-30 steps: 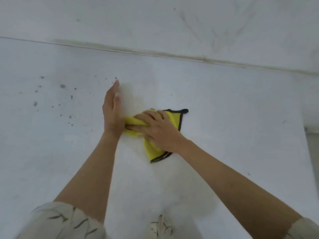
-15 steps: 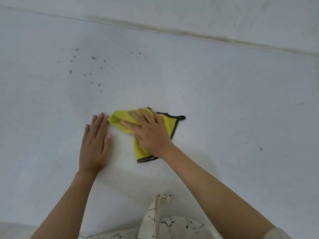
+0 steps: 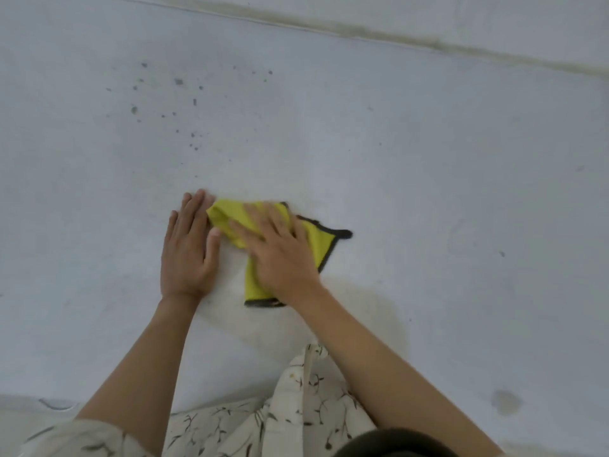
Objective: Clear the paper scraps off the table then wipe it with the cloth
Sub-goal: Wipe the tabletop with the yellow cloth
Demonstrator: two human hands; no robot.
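the crumpled yellow microfibre cloth with a dark stitched border (image 3: 321,240) lies on the pale grey-white table top (image 3: 461,192), a little nearer the person than the table's middle. the right hand (image 3: 280,250) lies flat on top of it, fingers spread and fairly straight, pressing it to the surface rather than gripping it. the left hand (image 3: 189,249) rests palm down on the bare table just beside the cloth's left edge, fingers straight and together, its thumb touching or almost touching the yellow folds; it holds nothing.

no paper scraps show anywhere in view, so the clearing part looks done and the wiping step is under way, as far as i can judge.

the relation that matters: a scatter of small dark specks (image 3: 179,103) sits on the table up and to the left of both hands, well apart from the cloth, toward the far edge where the table meets the stained pale wall (image 3: 428,14). the cloth's long axis runs roughly from its near lower corner up toward its bunched top-left end, which already points that way. the left hand is the nearer one to the specks, but the right hand has the cloth, so the next stroke probably needs to push forward and leftward, with the left hand moving clear of its path.
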